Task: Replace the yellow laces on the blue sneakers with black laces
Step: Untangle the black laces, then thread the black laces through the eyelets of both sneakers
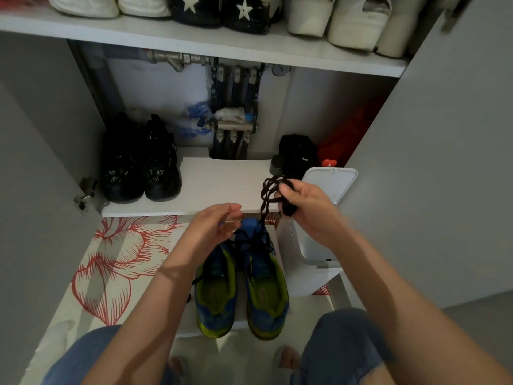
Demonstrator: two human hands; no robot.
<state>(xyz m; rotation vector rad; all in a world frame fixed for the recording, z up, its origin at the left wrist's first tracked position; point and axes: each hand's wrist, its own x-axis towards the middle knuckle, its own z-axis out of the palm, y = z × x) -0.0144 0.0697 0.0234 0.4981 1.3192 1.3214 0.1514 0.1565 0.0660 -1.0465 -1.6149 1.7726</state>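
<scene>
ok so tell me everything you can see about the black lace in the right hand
The black woven-looking shoelace is gathered into several loose loops, gripped by the right hand, with loops sticking out of the grip and a dark wad below it. One strand hangs down toward the blue sneakers with green lining below, where more black lacing lies; whether they join is unclear. The open left hand is beside the strand, not clearly touching.

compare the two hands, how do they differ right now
The right hand grips a bunched black lace; the left hand holds nothing, fingers relaxed. The right hand is higher, beside the white bin; the left is lower, above the blue sneakers. Both are bare.
</scene>
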